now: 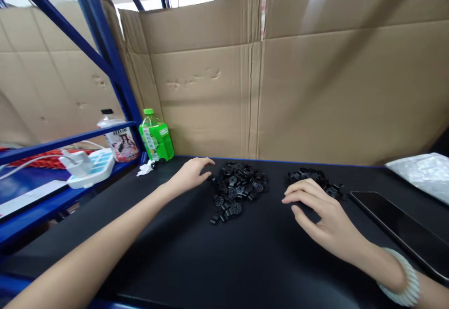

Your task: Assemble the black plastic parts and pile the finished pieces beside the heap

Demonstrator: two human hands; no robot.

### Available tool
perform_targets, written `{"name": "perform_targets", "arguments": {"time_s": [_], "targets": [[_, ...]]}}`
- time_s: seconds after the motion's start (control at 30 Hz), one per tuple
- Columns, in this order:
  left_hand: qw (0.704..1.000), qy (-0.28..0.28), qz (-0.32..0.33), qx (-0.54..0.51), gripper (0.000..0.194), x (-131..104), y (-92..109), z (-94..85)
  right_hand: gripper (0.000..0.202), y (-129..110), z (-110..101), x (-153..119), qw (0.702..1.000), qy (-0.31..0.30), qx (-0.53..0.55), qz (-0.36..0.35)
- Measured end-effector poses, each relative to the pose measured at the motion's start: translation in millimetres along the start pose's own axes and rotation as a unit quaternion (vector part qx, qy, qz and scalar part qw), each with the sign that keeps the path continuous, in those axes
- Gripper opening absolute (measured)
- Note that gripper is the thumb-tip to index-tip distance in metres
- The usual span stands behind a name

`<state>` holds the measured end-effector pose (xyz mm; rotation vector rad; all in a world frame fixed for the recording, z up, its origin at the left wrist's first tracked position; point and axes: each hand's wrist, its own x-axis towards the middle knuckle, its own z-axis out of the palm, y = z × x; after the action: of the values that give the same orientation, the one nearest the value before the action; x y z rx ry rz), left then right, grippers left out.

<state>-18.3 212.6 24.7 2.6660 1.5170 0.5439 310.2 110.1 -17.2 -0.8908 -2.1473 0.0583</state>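
Observation:
A large pile of small black plastic parts (240, 187), some with round perforated discs, lies on the black tabletop (224, 262). Just left of it is my left hand (189, 175), thumb and fingers apart, with its tips close to a loose part at the pile's edge. Touching cannot be made out. Farther right, a smaller pile of similar black parts (308, 175) is partly hidden behind my right hand (324, 213). That hand hovers over the table with its thumb away from the fingers, and nothing shows in it. A pale coiled band circles the right wrist.
A dark phone (400, 229) lies at the right, near a clear plastic bag (424, 173). A green bottle (156, 136) and a crumpled white scrap (145, 168) are at the back left. Beyond the blue frame are a power strip (93, 168) and another bottle (121, 140). Cardboard (203, 103) walls the back.

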Motion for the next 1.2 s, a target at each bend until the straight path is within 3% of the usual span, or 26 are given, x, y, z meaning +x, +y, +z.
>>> {"name": "perform_targets", "arguments": {"time_s": [0.1, 0.3, 0.57, 0.67, 0.73, 0.8, 0.87, 0.97, 1.03, 1.1, 1.2], "targets": [[0.999, -0.05, -0.008, -0.002, 0.029, 3, -18, 8.1, 0.018, -3, 2, -2, 1.0, -0.021, 0.011, -0.007], [0.997, -0.08, -0.019, -0.014, 0.03, 4, -22, 18.0, 0.017, -8, 3, -3, 0.999, -0.042, 0.028, -0.005], [0.997, -0.055, -0.031, -0.052, 0.03, 5, -28, 20.7, 0.015, -10, 9, -2, 0.995, -0.068, 0.064, 0.039], [0.996, -0.005, -0.029, -0.081, 0.03, 5, -23, 16.7, 0.014, -8, 13, -3, 0.989, -0.075, 0.099, 0.078], [0.993, 0.046, -0.024, -0.109, 0.026, 2, -7, 13.8, 0.014, -7, 16, -4, 0.976, -0.069, 0.152, 0.142], [0.983, 0.095, -0.012, -0.154, 0.018, -6, 21, 13.6, 0.024, -9, 19, -5, 0.94, -0.068, 0.254, 0.218], [0.97, 0.11, 0.02, -0.214, 0.018, -19, 57, 17.6, 0.04, -14, 22, -5, 0.872, -0.09, 0.395, 0.274], [0.945, 0.073, 0.077, -0.308, 0.021, -44, 109, 30.1, 0.049, -27, 23, -4, 0.739, -0.162, 0.579, 0.303], [0.89, 0.035, 0.088, -0.447, 0.023, -59, 132, 39.3, 0.044, -35, 22, -2, 0.672, -0.216, 0.64, 0.304], [0.864, 0.018, 0.077, -0.497, 0.023, -68, 143, 46.9, 0.041, -40, 20, 0, 0.634, -0.258, 0.665, 0.299], [0.866, 0.037, 0.073, -0.493, 0.023, -73, 146, 53.7, 0.045, -40, 20, 0, 0.61, -0.284, 0.68, 0.291]]}}
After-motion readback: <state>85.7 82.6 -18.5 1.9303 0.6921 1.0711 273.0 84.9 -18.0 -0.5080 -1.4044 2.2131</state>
